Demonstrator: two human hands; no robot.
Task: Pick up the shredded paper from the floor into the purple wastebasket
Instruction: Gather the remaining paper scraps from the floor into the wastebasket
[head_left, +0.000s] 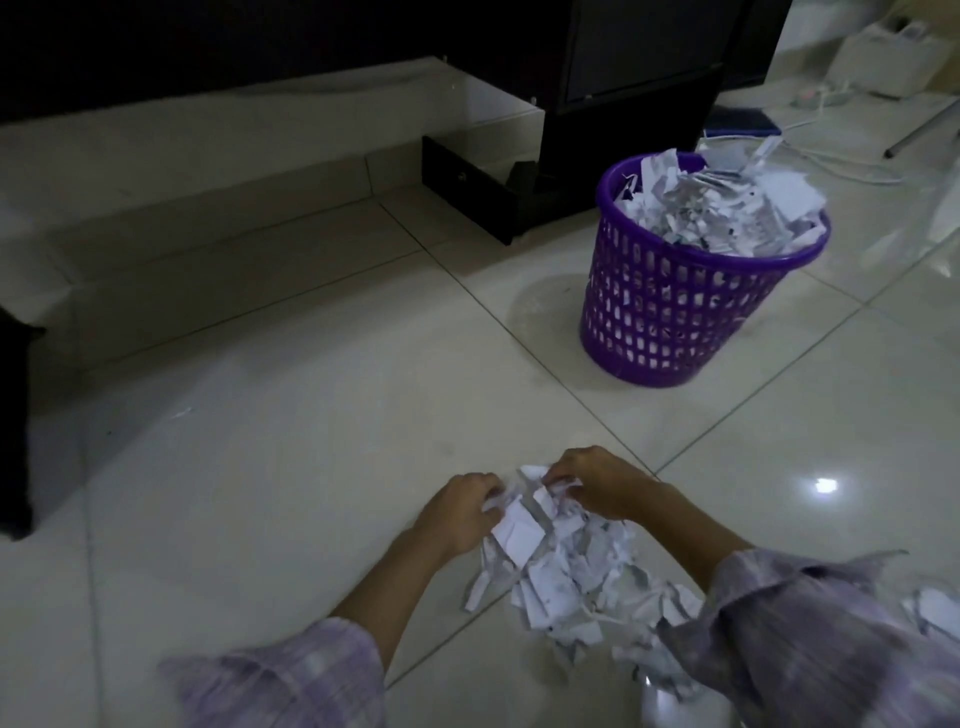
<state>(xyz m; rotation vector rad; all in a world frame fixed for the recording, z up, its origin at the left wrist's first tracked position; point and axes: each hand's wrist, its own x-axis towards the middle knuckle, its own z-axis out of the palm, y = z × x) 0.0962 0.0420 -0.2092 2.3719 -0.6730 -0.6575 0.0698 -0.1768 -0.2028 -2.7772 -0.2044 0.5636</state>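
Note:
A pile of white shredded paper (566, 582) lies on the pale tiled floor in front of me. My left hand (465, 512) grips the pile's far left edge with curled fingers. My right hand (597, 480) curls over the pile's far end and pinches scraps there. The two hands nearly meet at the top of the pile. The purple wastebasket (675, 312), a perforated plastic bin, stands upright to the far right, heaped above its rim with shredded paper (722, 208).
A black cabinet (623, 78) with a low drawer unit (467, 182) stands behind the basket. White cables and a white box (878, 67) lie at the far right. More paper scraps (935, 616) lie at the right edge. A dark object (13, 421) stands at the left edge.

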